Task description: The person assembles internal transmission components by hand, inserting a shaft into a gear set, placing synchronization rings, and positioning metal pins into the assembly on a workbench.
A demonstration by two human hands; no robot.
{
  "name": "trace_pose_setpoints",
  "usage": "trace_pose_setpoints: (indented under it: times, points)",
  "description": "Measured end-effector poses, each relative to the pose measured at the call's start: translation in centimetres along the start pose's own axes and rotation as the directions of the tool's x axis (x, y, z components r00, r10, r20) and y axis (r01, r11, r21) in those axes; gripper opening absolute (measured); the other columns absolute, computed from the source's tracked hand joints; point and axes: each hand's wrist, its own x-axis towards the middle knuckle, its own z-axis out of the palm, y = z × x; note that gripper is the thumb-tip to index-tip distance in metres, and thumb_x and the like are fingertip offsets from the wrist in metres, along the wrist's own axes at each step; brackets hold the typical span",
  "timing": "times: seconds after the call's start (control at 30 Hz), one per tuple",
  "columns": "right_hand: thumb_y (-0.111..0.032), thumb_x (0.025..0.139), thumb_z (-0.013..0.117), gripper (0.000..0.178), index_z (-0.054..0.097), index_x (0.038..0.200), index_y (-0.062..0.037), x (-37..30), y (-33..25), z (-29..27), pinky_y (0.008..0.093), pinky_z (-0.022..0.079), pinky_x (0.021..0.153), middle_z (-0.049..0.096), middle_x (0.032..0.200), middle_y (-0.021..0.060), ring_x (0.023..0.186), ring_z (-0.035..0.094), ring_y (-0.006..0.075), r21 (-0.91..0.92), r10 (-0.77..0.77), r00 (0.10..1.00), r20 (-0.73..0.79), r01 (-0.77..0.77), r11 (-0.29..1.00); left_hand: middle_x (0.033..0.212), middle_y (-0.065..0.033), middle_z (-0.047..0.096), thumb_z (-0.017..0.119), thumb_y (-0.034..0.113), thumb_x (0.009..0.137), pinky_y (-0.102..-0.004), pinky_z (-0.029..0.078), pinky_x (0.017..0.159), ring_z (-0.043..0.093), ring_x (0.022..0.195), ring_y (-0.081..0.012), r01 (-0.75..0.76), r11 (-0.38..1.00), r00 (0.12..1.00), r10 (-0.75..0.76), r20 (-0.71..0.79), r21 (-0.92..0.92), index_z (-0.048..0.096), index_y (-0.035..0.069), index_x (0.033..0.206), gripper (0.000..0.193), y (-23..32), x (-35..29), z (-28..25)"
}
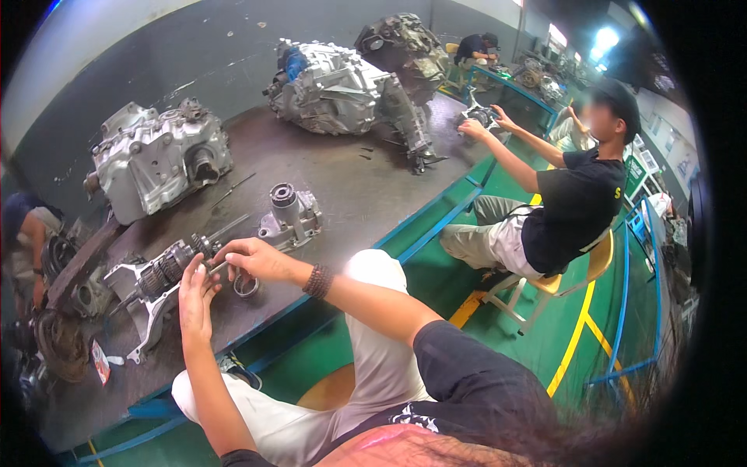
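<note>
Gear assy (161, 272) rests on tbl (334, 202) above grn flr (498, 366).

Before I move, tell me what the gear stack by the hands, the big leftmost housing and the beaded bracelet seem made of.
Gear stack: probably steel, dark grey, glinting on toothed rings. Housing: likely cast aluminium, dull silver-grey with moulded ribs. Beaded bracelet: dark brown, rounded beads; wood or plastic, can't tell.

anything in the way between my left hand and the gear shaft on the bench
Nothing visible: the left hand is right beside the gear shaft, contact unclear. The metal ring lies on the hand's other side, not between them.
</note>
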Motion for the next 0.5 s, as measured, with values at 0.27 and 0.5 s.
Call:
trace_pose_setpoints:
  times: [0.27,0.5]
  points:
    - [-0.020,0.103,0.060,0.023,0.070,0.107,0.0004,0.8,-0.8,1.1,0.0291,0.052,0.064,0.071,0.086,0.0066,0.072,0.065,0.0101,-0.049,-0.121,0.929,-0.351,0.111,0.993,0.128,-0.0107,0.062,0.068,0.032,0.102,-0.0302,0.054,0.088,0.065,0.096,-0.0166,-0.153,0.904,0.978,0.082,0.190,0.399,0.058,0.000,0.141,0.051,0.3,-1.0,0.1]
    - [-0.020,0.098,0.060,0.025,0.072,0.102,0.0007,-0.2,-0.1,0.6,0.0367,0.054,0.079,0.075,0.095,0.0164,0.086,0.070,0.0240,-0.291,-0.307,0.820,-0.483,0.180,0.940,0.113,-0.0064,0.065,0.063,0.026,0.106,-0.0266,0.053,0.081,0.065,0.090,-0.0131,-0.149,0.875,0.961,0.018,0.277,0.461,0.058,0.000,0.140,0.043,-0.2,-1.9,2.8]
